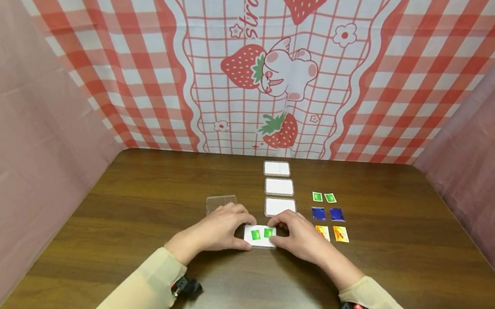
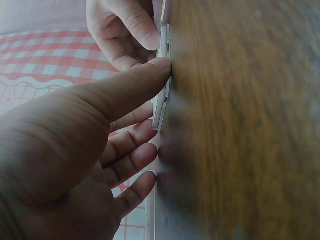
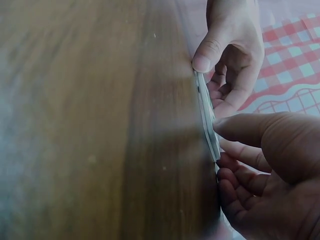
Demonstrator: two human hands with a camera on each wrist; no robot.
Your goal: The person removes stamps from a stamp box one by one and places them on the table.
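A white card in a shallow clear case [image 1: 259,243] lies on the table between the hands, bearing two small green squares [image 1: 255,235]. My left hand [image 1: 221,227] grips the case's left end, thumb at the near edge and forefinger at the far edge. From the right, my right hand [image 1: 300,236] holds the other end; its thumb touches the card's face beside the right green square. In the left wrist view the case [image 2: 160,107] appears edge-on, close to the tabletop. The right wrist view also shows the thin case [image 3: 207,117] between both hands.
Three white cards in clear cases [image 1: 279,186] stand in a column beyond the hands. A clear plastic lid [image 1: 219,203] lies behind the left hand. To the right are pairs of green squares [image 1: 317,196], blue squares [image 1: 337,214] and orange-yellow squares [image 1: 341,234]. A checkered cloth [image 1: 136,85] hangs behind the table.
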